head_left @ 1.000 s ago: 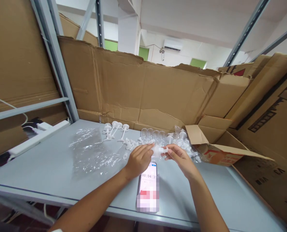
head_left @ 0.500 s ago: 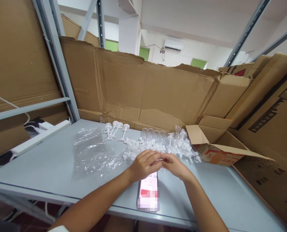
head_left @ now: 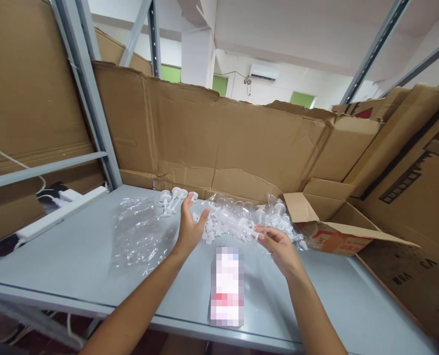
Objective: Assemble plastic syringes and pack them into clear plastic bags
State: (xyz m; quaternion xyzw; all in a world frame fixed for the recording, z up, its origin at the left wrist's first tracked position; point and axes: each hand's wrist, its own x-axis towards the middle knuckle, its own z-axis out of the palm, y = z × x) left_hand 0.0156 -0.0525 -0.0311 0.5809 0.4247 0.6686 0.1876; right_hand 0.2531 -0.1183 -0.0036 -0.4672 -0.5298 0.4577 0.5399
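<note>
My right hand (head_left: 280, 249) is closed, thumb and fingertips pinching the near end of a clear, see-through plastic piece (head_left: 228, 217) with white at that end. The piece slants up and left over a heap of small white plastic parts (head_left: 212, 231); its exact kind I cannot make out. My left hand (head_left: 190, 229) is open, thumb and index finger spread apart, left of that heap. Its raised fingertips overlap one of several white spool-shaped stands (head_left: 175, 195) in view; whether they touch is unclear. Below the hands lies a phone (head_left: 226, 286) with a blurred screen.
A crumpled clear plastic bag (head_left: 138, 231) lies on the left of the grey table (head_left: 75, 256). Bagged white parts (head_left: 280, 222) sit beside an open cardboard box (head_left: 333, 236) at right. A power strip (head_left: 62, 212) runs along the left edge; cardboard (head_left: 222, 138) walls the back.
My hands, together above the phone before, have parted. The left has moved up and left and opened; the right has moved slightly right, now visibly pinching the clear plastic piece.
</note>
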